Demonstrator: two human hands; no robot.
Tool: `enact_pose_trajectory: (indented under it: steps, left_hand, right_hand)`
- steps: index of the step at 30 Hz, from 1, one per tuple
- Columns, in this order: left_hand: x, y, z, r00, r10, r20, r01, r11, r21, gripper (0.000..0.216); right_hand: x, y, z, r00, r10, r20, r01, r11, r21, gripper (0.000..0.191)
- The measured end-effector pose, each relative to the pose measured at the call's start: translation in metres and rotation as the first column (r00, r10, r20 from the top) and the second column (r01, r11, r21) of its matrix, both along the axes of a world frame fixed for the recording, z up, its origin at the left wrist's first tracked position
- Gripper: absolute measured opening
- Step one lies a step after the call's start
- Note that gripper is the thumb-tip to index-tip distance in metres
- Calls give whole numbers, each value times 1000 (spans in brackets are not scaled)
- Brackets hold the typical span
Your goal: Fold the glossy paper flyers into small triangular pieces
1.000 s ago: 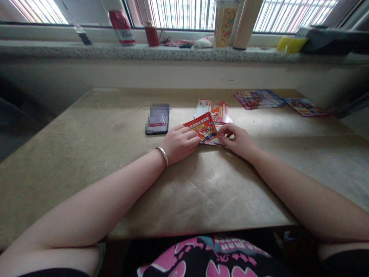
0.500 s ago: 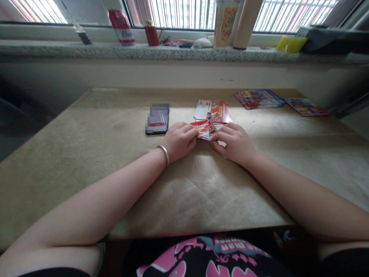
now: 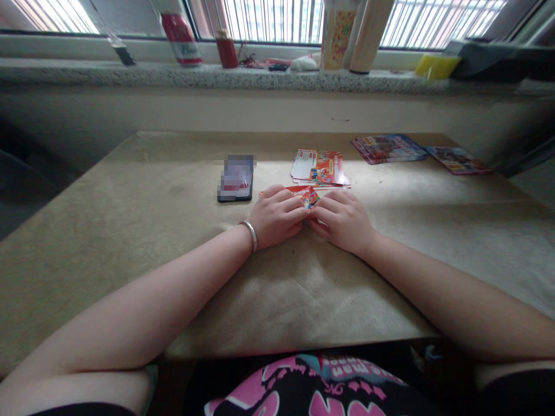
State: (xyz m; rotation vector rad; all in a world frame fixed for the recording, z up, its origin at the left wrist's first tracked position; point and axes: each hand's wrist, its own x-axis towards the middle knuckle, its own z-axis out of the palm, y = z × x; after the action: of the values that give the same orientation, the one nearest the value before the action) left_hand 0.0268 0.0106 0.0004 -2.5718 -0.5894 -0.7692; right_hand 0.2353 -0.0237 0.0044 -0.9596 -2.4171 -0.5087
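Observation:
A folded red printed card (image 3: 305, 193) lies on the table between my two hands. My left hand (image 3: 280, 216) covers its left part, fingers bent and pressed down on it. My right hand (image 3: 342, 219) pinches the card's near right corner, its fingertips touching those of the left hand. Most of the card is hidden under the fingers. Just beyond it lies a loose stack of red and white printed cards (image 3: 319, 167). To the left of my left hand rests a smartphone (image 3: 236, 179) with a lit screen.
Two piles of colourful cards lie at the far right: a fanned pile (image 3: 388, 148) and a smaller pile (image 3: 459, 160). On the stone windowsill (image 3: 269, 81) stand a drink can (image 3: 181, 40), a red bottle (image 3: 226, 51), a tall patterned container (image 3: 337, 40) and a yellow object (image 3: 437, 66).
My hands have come together and a little nearer to me. The card has shifted left and towards me, with more of it covered. The stack behind it shows more of its near edge.

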Motion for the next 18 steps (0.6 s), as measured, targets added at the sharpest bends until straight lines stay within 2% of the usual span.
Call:
enact_pose_trajectory:
  steps: [6,18]
  left_hand:
    - [1,2,-3,994,87,67,-84,995,-50,11]
    - [-5,6,-2,988,115,98,-109,992,-69,7]
  right_hand:
    - [-1,2,-3,997,28,-74,-33,998,-60,15]
    - [5,5,0,979,35,-202,-62,990,-130,13]
